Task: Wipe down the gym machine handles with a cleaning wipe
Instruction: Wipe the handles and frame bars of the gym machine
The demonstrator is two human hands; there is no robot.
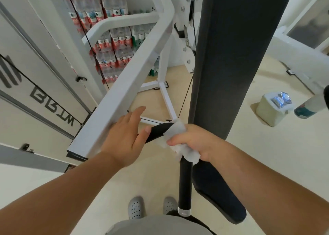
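Over cream floor (231, 163), the right hand (197, 142) grips a white wipe (175, 130) round the black foam handle (185, 181), hiding its bend. The left hand (124, 138), fingers straight, touches it.

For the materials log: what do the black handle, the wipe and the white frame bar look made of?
The black handle: matte black sleeve, likely rubber or foam, with a shiny metal end cap. The wipe: thin white paper or nonwoven, crumpled, fuzzy edges. The white frame bar: square tube, probably steel, smooth white paint.
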